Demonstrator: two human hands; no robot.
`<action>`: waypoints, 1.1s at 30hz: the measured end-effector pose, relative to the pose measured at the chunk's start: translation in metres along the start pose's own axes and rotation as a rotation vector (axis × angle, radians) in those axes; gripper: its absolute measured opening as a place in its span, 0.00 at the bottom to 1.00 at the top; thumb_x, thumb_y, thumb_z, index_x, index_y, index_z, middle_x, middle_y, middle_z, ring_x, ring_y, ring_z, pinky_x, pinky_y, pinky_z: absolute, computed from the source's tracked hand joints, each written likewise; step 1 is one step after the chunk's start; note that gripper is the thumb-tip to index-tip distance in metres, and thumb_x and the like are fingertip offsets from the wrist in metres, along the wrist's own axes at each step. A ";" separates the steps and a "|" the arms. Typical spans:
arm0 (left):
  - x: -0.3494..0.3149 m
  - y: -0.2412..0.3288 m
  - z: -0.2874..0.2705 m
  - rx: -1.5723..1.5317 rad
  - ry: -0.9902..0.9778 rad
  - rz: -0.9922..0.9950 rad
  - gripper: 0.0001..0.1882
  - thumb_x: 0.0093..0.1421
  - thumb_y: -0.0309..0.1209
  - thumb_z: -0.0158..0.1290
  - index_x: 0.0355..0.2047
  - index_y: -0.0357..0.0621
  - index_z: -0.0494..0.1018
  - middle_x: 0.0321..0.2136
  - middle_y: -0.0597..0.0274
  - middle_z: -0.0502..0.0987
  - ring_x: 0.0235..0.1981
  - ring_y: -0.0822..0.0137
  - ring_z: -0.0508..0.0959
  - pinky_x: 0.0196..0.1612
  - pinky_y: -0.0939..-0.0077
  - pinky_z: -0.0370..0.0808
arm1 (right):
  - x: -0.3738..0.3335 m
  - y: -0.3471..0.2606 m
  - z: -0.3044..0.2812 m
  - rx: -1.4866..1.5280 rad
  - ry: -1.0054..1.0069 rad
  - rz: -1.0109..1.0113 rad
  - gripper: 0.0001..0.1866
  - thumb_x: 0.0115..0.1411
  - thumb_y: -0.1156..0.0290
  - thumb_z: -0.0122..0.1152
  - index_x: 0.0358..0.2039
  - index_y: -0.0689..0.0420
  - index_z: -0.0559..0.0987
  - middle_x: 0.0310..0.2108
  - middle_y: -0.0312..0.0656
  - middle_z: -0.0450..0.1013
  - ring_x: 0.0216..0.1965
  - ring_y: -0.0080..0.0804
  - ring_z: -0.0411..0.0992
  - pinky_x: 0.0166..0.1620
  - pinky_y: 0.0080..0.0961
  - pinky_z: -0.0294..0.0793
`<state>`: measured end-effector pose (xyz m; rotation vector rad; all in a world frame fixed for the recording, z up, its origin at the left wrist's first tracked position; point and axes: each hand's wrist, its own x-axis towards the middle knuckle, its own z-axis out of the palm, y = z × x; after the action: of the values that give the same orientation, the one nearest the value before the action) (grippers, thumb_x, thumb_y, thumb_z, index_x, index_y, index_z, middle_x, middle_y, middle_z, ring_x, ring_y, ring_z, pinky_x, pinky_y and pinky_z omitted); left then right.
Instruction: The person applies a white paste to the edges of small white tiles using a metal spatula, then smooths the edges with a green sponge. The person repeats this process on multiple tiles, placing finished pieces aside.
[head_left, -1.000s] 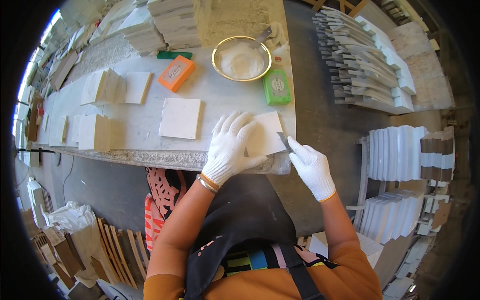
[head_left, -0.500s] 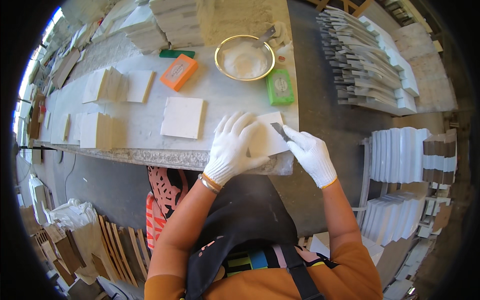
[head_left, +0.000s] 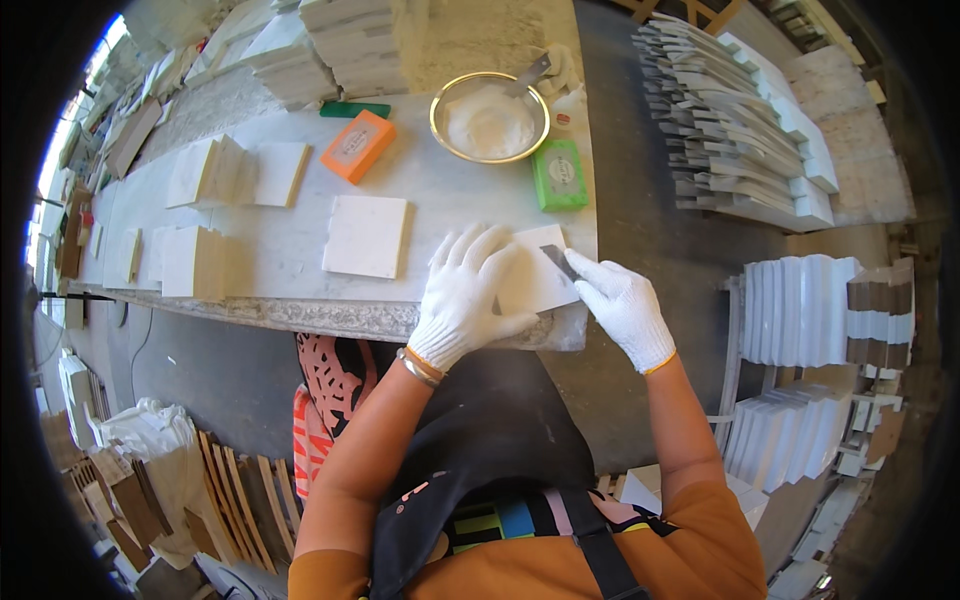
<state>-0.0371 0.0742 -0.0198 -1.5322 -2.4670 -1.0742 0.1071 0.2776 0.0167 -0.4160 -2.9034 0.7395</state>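
Note:
My left hand (head_left: 462,295), in a white knit glove, lies with stretched fingers on a square white tile (head_left: 538,285) at the table's front right corner. In my gloved right hand (head_left: 622,305), a small dark flat scraper (head_left: 556,261) is gripped, its blade against the tile's right part. Part of the tile is hidden under my left hand. Left of it lies another white tile (head_left: 364,236). Beyond my hands stands a gold-rimmed bowl (head_left: 490,159) of white paste (head_left: 488,122), with a putty knife (head_left: 533,73) leaning in it.
Green (head_left: 561,176) and orange (head_left: 357,147) blocks lie on the pale table (head_left: 285,235). White tile stacks (head_left: 200,172) stand at its left, taller stacks (head_left: 350,45) behind. Right of the table are rows of stacked slabs (head_left: 735,130) and white pieces (head_left: 795,310). Wooden slats (head_left: 225,490) stand lower left.
Almost nothing differs. My right hand and the scraper have shifted very slightly; my left hand stays flat on the tile.

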 end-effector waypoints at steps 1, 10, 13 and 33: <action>0.000 0.000 0.000 -0.003 -0.001 0.001 0.42 0.40 0.47 0.71 0.56 0.47 0.72 0.60 0.52 0.71 0.65 0.45 0.67 0.69 0.42 0.60 | -0.007 -0.002 0.001 0.003 -0.010 0.003 0.21 0.62 0.68 0.64 0.58 0.45 0.81 0.30 0.43 0.76 0.31 0.46 0.77 0.35 0.38 0.78; -0.001 0.000 0.000 0.005 -0.018 -0.014 0.42 0.40 0.48 0.72 0.56 0.47 0.72 0.61 0.52 0.71 0.66 0.45 0.66 0.69 0.41 0.59 | -0.002 0.002 -0.003 0.129 0.031 0.059 0.21 0.62 0.67 0.64 0.56 0.44 0.82 0.30 0.46 0.75 0.32 0.47 0.77 0.37 0.39 0.77; -0.001 0.000 0.000 0.006 -0.008 -0.002 0.42 0.40 0.48 0.72 0.56 0.48 0.72 0.61 0.52 0.71 0.66 0.45 0.66 0.69 0.42 0.59 | 0.012 0.008 -0.004 0.047 -0.008 0.013 0.21 0.62 0.67 0.63 0.57 0.45 0.82 0.30 0.46 0.76 0.32 0.47 0.77 0.37 0.40 0.77; -0.001 0.001 -0.003 0.021 -0.027 -0.013 0.42 0.40 0.48 0.72 0.56 0.49 0.73 0.61 0.52 0.71 0.66 0.45 0.66 0.70 0.43 0.59 | -0.003 -0.006 0.002 0.041 -0.045 -0.042 0.19 0.63 0.66 0.62 0.55 0.43 0.83 0.30 0.43 0.77 0.31 0.45 0.78 0.35 0.40 0.78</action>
<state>-0.0370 0.0722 -0.0175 -1.5377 -2.5013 -1.0330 0.1087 0.2707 0.0179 -0.3381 -2.9230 0.8108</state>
